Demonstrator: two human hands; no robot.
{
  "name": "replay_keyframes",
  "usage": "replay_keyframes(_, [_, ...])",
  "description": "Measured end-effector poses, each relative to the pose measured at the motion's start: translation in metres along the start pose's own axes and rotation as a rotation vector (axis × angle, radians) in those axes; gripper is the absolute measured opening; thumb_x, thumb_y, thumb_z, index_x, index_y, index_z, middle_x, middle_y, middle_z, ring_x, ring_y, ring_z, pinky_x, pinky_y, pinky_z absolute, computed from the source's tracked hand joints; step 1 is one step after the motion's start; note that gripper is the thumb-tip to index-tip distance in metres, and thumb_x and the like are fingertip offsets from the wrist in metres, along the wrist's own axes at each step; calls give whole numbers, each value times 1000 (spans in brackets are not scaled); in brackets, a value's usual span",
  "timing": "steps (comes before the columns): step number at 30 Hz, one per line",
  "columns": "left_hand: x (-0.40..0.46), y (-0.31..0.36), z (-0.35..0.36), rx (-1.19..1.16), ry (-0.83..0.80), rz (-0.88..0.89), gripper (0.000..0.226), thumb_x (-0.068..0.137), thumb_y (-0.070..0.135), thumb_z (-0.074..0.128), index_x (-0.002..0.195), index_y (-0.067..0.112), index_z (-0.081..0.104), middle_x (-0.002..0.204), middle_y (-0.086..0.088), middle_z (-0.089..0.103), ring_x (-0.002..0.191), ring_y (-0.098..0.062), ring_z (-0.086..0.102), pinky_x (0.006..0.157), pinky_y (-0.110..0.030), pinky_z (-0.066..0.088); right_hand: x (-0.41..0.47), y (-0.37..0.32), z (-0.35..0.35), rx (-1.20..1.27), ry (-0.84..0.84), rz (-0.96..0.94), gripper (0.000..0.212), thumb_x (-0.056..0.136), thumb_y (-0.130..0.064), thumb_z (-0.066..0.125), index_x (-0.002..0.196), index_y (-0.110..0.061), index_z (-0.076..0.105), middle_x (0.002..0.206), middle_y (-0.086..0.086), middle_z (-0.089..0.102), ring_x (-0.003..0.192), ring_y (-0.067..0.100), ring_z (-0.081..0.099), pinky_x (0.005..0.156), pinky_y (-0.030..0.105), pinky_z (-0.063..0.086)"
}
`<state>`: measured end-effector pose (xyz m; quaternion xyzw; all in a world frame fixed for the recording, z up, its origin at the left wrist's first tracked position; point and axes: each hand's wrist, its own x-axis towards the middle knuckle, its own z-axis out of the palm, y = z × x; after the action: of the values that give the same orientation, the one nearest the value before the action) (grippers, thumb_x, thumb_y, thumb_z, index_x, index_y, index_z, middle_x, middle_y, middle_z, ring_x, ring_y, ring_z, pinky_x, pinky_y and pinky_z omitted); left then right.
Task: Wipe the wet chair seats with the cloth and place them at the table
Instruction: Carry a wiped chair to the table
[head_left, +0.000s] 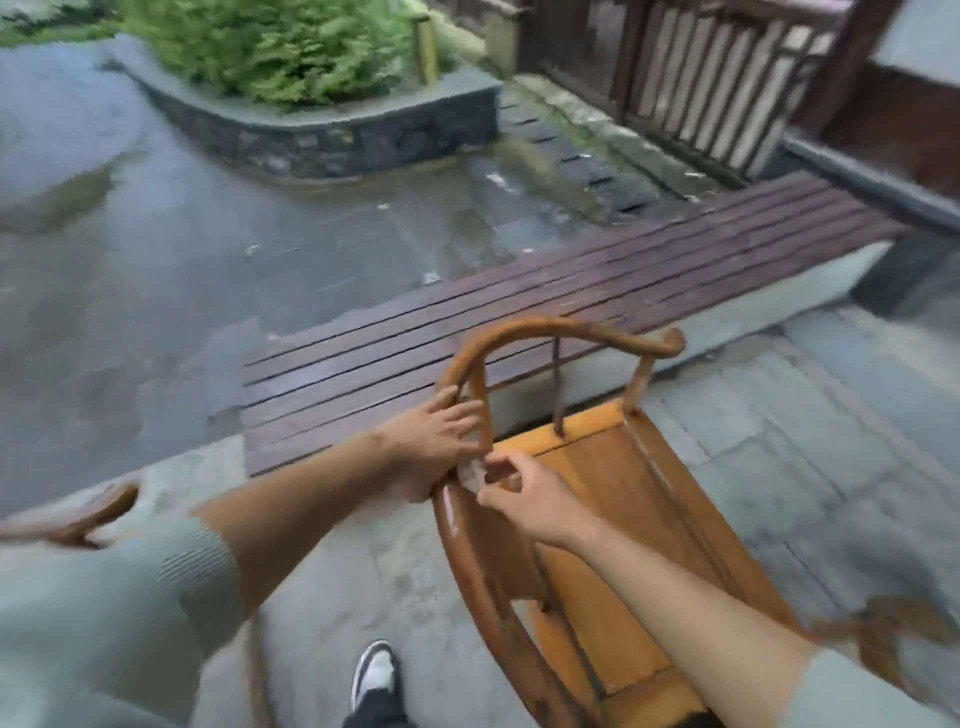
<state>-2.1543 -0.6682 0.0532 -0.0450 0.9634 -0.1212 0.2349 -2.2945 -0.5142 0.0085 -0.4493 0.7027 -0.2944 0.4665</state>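
A wooden chair with a curved top rail and an orange-brown seat stands tilted in front of me, low and centre-right. My left hand grips the curved rail on its left side, fingers wrapped around the wood. Just to its right, my right hand pinches the same rail, with a small pale bit of something between the fingers that may be the cloth; blur keeps me from telling. No table is in view.
A dark slatted wooden deck runs across ahead of the chair, one step above the grey paving. Wet pavement and a stone planter with shrubs lie beyond. Part of another chair shows at left. My shoe is below.
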Motion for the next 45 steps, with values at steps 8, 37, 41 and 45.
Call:
replay_keyframes(8, [43,-57,0,104,-21,609,28,71,30,57,98,25,56,88,-1,65,87,-28,59,82,-38,51,-27,-17,42,128,277,363,32,98,-47,65,118,-22,68,118,-1,68,108,16,63,95,31,49])
replay_keyframes(37, [68,-75,39,96,304,859,10,83,33,43,88,25,41,75,-1,64,61,-28,53,58,-36,44,-102,-46,111,-446,357,967,42,68,-61,69,63,-21,57,67,-2,56,56,17,55,48,28,41])
replay_keyframes(41, [68,-73,45,117,414,822,15,78,36,44,89,25,43,71,2,62,62,-27,57,57,-35,38,-104,-37,112,-428,378,928,42,63,-61,67,61,-21,56,62,-4,56,53,17,55,43,32,40])
replay_keyframes(45, [69,-73,49,100,514,828,16,78,38,48,87,24,47,69,2,63,60,-27,59,55,-33,36,-103,-36,114,-437,397,911,45,62,-61,68,64,-17,58,60,-2,59,55,21,61,48,37,47])
